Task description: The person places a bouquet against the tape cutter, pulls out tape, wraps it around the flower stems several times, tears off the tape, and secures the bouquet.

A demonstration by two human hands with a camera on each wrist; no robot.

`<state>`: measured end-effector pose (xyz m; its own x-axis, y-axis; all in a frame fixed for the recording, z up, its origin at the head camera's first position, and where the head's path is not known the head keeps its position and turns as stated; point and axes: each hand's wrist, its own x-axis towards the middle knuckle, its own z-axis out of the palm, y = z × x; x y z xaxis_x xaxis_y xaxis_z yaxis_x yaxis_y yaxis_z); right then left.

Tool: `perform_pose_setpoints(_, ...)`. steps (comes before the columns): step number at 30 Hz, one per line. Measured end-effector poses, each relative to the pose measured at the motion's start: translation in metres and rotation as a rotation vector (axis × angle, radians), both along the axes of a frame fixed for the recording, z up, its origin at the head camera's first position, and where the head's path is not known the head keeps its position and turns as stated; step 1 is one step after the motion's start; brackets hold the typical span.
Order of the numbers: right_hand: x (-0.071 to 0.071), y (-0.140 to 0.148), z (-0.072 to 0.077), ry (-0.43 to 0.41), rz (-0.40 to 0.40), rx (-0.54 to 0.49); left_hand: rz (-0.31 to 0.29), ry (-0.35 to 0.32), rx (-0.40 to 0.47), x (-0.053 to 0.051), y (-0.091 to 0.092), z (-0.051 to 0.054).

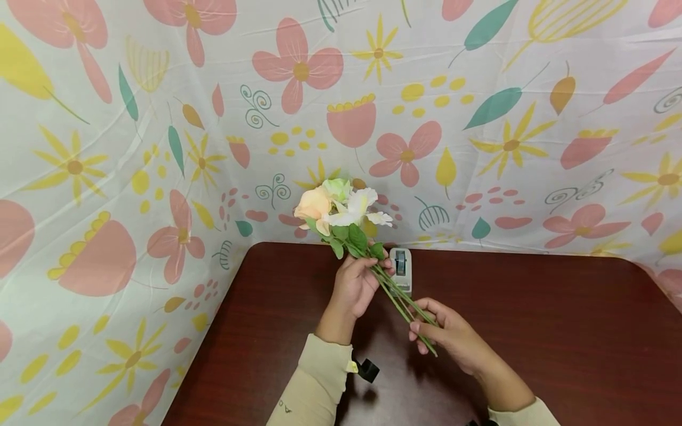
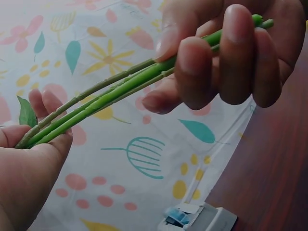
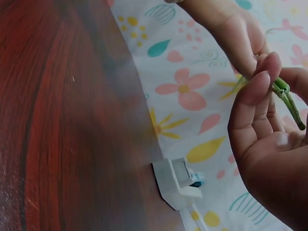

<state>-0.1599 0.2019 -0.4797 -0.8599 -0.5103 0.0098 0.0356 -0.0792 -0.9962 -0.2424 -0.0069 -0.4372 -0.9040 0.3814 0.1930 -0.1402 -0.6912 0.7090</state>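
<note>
Sensibly, your left hand (image 1: 356, 285) and right hand (image 1: 447, 332) gripped the likely light, springy stems (image 2: 115, 94), sparing the delicate-looking blooms (image 1: 348, 214).

The left hand (image 1: 357, 284) is farther forward than the right hand (image 1: 449, 332), both with fingers curled

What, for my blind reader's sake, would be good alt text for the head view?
A left hand holds peach, white and green flowers below their heads; the right hand holds the stems near their ends. A white device lies on the dark table before a floral cloth.
</note>
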Motion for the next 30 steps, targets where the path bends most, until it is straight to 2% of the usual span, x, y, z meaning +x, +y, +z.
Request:
perform_pose_setpoints(11,-0.003,0.013,-0.004,0.050,0.112,0.040,0.006,0.001,0.007,-0.001,-0.001,0.000)
perform_pose_setpoints(18,-0.003,0.017,-0.002,0.063,0.119,0.097,0.002,0.002,0.009,-0.001,-0.001,-0.001)
perform_pose_setpoints(23,-0.001,0.011,0.006,0.101,0.035,0.230,0.026,-0.001,0.008,-0.001,0.000,-0.003)
perform_pose_setpoints(30,0.000,-0.013,0.019,0.256,-0.207,0.493,0.033,0.016,-0.027,0.001,0.005,-0.005)
